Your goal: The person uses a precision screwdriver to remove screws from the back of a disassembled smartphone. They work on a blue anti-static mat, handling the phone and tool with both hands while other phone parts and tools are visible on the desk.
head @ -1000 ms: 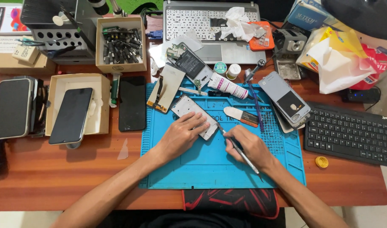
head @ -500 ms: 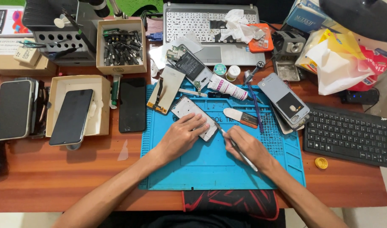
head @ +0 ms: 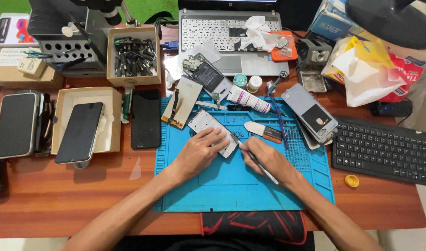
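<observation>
At the centre of the frame I have my left hand (head: 200,151) laid flat, fingers together, pressing an opened phone body (head: 208,125) down on the blue work mat (head: 231,186). My right hand (head: 264,160) pinches a thin metal tool (head: 259,165) pen-fashion, its tip touching the phone's lower right edge beside my left fingertips.

I judge the phone body light, stiff and thin, with exposed parts inside that would damage easily; the flat back likely slides on the mat unless held down. The safest hold looks to be along its long edges and frame, not the open middle.

Just right of it lie a flat pry tool (head: 264,131) and a white tube (head: 248,98). A stack of phones (head: 310,116) sits at centre right, and a black keyboard (head: 382,148) rests on the bench (head: 59,195) at the right.
</observation>
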